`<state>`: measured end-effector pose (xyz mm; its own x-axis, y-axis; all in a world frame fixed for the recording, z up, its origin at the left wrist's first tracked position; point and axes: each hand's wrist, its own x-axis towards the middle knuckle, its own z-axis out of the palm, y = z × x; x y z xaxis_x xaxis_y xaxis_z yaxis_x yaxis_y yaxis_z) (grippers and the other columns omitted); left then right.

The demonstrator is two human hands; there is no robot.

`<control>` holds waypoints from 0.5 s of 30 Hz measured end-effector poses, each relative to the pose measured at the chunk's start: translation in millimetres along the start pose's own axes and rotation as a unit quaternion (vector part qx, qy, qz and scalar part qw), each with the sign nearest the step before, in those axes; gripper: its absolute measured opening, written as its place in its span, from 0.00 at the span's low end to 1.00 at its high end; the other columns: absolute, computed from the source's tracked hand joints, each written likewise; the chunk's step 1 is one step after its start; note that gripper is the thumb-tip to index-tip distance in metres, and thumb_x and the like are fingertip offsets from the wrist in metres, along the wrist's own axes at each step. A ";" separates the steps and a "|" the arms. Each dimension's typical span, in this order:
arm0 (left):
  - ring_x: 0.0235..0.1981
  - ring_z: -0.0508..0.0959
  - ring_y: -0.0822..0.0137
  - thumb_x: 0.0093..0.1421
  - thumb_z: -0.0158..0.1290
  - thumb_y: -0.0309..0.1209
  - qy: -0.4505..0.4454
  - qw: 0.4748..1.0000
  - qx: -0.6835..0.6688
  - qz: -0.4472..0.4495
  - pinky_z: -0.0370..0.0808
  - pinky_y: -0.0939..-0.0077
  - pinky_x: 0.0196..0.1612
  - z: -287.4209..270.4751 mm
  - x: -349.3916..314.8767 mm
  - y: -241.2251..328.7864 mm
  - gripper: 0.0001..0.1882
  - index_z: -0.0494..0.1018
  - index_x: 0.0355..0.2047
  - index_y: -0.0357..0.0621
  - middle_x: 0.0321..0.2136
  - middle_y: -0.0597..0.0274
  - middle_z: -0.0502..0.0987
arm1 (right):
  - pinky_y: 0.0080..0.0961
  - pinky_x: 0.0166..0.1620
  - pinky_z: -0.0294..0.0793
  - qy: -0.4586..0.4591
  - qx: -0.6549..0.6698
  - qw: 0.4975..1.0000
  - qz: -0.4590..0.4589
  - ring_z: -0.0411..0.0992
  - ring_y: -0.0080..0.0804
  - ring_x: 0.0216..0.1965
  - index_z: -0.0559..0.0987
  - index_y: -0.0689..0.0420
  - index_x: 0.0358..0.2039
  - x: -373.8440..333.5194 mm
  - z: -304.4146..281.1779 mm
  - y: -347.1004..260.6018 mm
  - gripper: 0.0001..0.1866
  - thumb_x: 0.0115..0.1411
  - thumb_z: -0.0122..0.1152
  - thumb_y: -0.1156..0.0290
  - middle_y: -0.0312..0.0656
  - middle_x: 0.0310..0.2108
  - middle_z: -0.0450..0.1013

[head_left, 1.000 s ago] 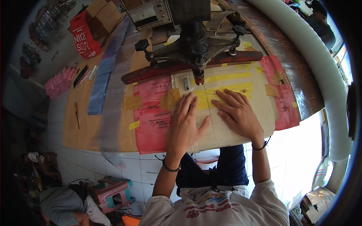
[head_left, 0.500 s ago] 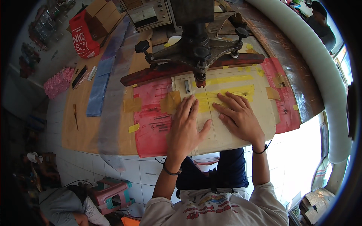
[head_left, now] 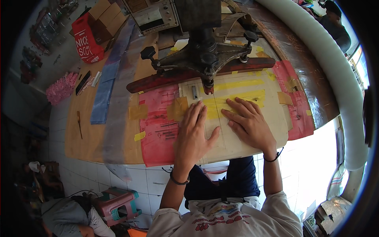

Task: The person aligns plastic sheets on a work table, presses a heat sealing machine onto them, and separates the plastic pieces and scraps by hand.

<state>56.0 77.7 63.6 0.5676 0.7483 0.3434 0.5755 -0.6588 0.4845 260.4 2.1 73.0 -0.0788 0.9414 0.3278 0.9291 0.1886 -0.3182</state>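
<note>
Both hands lie flat, fingers spread and gripping nothing, on a pale sheet (head_left: 252, 142) at the frame's centre, near the table's front edge. The left hand (head_left: 194, 136) presses the sheet's left part, fingertips reaching a strip of yellow tape (head_left: 233, 98); the right hand (head_left: 249, 123) sits just beside it to the right. Right above the fingers hangs the dark press head (head_left: 205, 59) with its red bar (head_left: 158, 81), leaving little room upward. To the left, the wooden table (head_left: 87, 134) is more open, crossed by a blue plastic strip (head_left: 104, 94). Since the earlier frames both hands have stayed flat on the sheet, barely shifting.
</note>
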 end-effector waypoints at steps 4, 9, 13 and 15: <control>0.68 0.63 0.50 0.61 0.59 0.42 -0.017 1.000 0.003 0.007 0.62 0.56 0.69 -0.9 0.3 -2.0 0.36 0.67 0.62 0.28 0.65 0.45 0.65 | 0.44 0.68 0.57 0.002 0.002 1.000 -0.004 0.62 0.45 0.67 0.80 0.45 0.58 0.6 1.2 0.7 0.19 0.67 0.57 0.61 0.42 0.64 0.69; 0.68 0.63 0.50 0.61 0.59 0.43 -0.015 1.000 0.012 0.011 0.62 0.56 0.69 -1.1 -0.7 -2.1 0.36 0.66 0.62 0.27 0.66 0.45 0.65 | 0.44 0.68 0.57 0.004 0.005 1.000 -0.001 0.62 0.46 0.67 0.81 0.46 0.57 0.0 -1.0 -1.0 0.19 0.67 0.57 0.62 0.42 0.64 0.69; 0.67 0.64 0.50 0.58 0.62 0.39 0.000 1.000 -0.006 0.004 0.62 0.57 0.69 0.2 -1.5 -1.6 0.35 0.68 0.61 0.30 0.64 0.47 0.67 | 0.45 0.68 0.57 0.004 0.009 1.000 -0.007 0.63 0.46 0.67 0.81 0.45 0.57 -0.6 0.1 0.1 0.19 0.67 0.57 0.61 0.42 0.64 0.70; 0.68 0.64 0.50 0.59 0.61 0.39 -0.003 1.000 0.000 0.006 0.62 0.57 0.69 0.4 -1.5 -2.3 0.34 0.68 0.61 0.30 0.65 0.47 0.67 | 0.45 0.68 0.57 0.004 0.009 1.000 -0.006 0.63 0.46 0.67 0.81 0.45 0.57 -0.5 0.3 1.0 0.19 0.67 0.57 0.61 0.42 0.64 0.70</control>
<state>54.0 78.1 61.7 0.5778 0.7402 0.3439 0.5692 -0.6674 0.4802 261.2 1.9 72.2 -0.0873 0.9365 0.3396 0.9216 0.2053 -0.3293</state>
